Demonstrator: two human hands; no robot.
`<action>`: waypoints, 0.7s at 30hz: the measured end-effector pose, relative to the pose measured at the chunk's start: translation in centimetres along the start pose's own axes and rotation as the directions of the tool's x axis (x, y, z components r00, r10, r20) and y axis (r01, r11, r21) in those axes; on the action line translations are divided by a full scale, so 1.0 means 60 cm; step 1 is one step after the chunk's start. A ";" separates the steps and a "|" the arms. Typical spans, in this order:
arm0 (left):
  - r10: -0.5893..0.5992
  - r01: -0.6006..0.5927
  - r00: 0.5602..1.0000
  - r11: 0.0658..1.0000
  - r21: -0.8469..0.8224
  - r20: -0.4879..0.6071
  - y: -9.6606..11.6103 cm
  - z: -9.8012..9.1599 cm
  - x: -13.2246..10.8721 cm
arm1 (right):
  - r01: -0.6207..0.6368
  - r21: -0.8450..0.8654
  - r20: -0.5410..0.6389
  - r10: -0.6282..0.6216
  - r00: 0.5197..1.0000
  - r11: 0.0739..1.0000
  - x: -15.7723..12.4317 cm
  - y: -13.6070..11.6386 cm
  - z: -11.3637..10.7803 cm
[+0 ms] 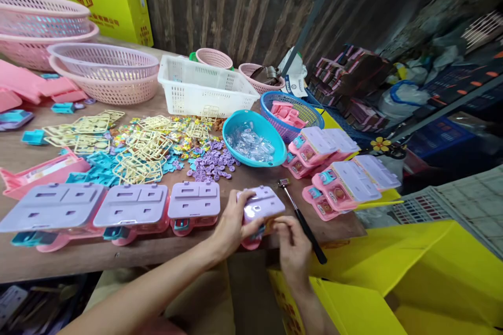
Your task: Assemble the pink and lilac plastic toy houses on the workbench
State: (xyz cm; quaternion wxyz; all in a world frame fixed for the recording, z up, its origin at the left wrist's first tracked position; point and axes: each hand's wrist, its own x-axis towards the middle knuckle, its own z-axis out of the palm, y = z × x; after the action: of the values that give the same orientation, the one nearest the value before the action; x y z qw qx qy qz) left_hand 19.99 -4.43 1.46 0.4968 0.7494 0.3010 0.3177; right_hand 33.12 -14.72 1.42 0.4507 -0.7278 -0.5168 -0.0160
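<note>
Head view: we see our left hand [231, 225] curled round the left end of a lilac-topped toy [264, 205], fingers bent over its lid and thumb under the edge. Our right hand [293, 248] pinches the toy's lower right corner between thumb and fingertips. The toy sits at the near edge of the wooden table [157, 248], its pink base just showing under the lid between our two hands. At nine o'clock from it, three more lilac-topped toys [133, 207] lie in a row along the same edge, the nearest one just beside our left hand. At three o'clock a small hammer [302, 220] lies aslant, its black handle reaching over the table edge near our right hand but not touching it. At twelve o'clock stands a teal bowl [271, 159] of clear pieces, with a heap of purple buttons [214, 163] at eleven o'clock. Towards two o'clock pink toys with pale lids [346, 178] are stacked, and beyond them a blue basket [310, 110] holds pink parts. At five o'clock, below the table, sits a yellow box [412, 272].
</note>
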 end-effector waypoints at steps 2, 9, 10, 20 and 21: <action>0.095 -0.098 0.991 0.995 0.026 0.095 -0.011 0.001 -0.012 | -0.100 -0.027 -0.069 0.098 0.993 0.995 0.030 0.044 -0.010; 0.356 -0.422 0.906 0.795 0.435 0.228 0.004 -0.035 -0.061 | 0.104 -0.026 0.408 -0.084 0.909 0.994 0.145 0.122 0.030; 0.413 -0.483 0.875 0.712 0.509 0.254 0.008 -0.058 -0.064 | 0.117 -0.020 0.449 -0.095 0.889 0.993 0.152 0.123 0.036; -0.044 -0.248 0.940 0.595 0.764 0.340 0.009 -0.254 -0.022 | 0.103 -0.131 0.529 -0.018 0.848 0.986 0.138 0.133 0.029; -0.058 -0.224 0.944 0.609 0.761 0.324 0.009 -0.249 -0.019 | 0.099 -0.153 0.523 -0.005 0.852 0.983 0.136 0.133 0.029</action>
State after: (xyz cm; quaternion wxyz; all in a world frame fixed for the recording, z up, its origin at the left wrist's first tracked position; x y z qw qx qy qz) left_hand 7.76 2.78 6.31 0.1419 0.9450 0.2903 0.0513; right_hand 42.25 -8.03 -0.69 0.2282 -0.7272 -0.6355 0.1240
